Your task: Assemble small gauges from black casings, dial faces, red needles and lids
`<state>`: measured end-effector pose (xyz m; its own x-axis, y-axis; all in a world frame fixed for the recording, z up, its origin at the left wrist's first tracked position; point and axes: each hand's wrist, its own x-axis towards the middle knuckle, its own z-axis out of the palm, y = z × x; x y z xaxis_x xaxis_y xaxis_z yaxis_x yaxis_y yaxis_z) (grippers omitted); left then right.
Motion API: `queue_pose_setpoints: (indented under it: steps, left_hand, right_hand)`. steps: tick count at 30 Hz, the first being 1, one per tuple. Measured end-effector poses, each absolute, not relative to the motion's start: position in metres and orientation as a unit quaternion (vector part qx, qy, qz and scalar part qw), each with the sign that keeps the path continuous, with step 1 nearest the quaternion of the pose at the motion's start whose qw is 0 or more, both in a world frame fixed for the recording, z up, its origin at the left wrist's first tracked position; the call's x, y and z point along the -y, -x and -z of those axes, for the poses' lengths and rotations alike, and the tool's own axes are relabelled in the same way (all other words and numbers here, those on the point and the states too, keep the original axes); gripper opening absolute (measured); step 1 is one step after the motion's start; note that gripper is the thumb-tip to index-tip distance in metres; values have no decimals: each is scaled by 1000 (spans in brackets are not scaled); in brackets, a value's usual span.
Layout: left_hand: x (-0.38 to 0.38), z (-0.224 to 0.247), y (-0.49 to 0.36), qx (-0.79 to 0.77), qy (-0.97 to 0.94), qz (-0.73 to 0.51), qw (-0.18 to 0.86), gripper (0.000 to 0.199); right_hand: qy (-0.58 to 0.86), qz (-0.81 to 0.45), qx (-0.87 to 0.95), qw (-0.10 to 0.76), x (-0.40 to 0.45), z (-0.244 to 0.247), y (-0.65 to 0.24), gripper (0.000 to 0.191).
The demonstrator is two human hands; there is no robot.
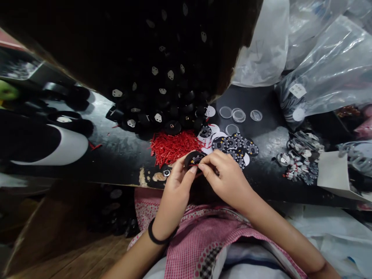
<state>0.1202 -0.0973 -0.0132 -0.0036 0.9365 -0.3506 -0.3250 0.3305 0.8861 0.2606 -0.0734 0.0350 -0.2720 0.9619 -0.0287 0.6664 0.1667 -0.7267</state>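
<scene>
My left hand (178, 186) is closed around a round black gauge (194, 158), whose dial with white marks and a yellow patch faces up. At the dial's near right edge, my right hand (223, 174) pinches with thumb and forefinger; a thin red pointer shows at the fingertips. Just beyond the hands lies a heap of red pointers (174, 145). To its right are several loose printed black dials (232, 143), overlapping white discs. A small round metal-rimmed part (166, 173) rests near the table edge, left of my left hand.
An open box of black housings (171, 108) leans over the far side. Clear ring-like covers (238, 115) lie on the dark table (122, 166). Right are plastic bags (328, 73), a pile of small mechanisms (302, 159) and a white carton (333, 174). A white-rimmed black cylinder (72, 145) is left.
</scene>
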Motion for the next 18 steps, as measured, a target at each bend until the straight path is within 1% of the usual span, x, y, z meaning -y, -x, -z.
queue_pose_setpoints:
  steps: [5, 10, 14, 16, 18]
  left_hand:
    - [98, 10, -116, -509, -342, -486, 623, 22]
    - [97, 1, -116, -549, -423, -487, 531, 17]
    - [99, -5, -115, -568, -457, -489, 479, 17]
    - [100, -7, -114, -571, -464, -494, 464, 18]
    - [100, -8, -112, -567, -456, -495, 476, 19]
  right_hand:
    - [562, -317, 727, 234, 76, -38, -262, 14]
    - [563, -333, 710, 264, 83, -38, -259, 20]
    - [562, -353, 693, 282, 87, -39, -254, 23]
    - [562, -357, 687, 293, 88, -40, -253, 24]
    - [561, -358, 684, 298, 87, -41, -253, 25]
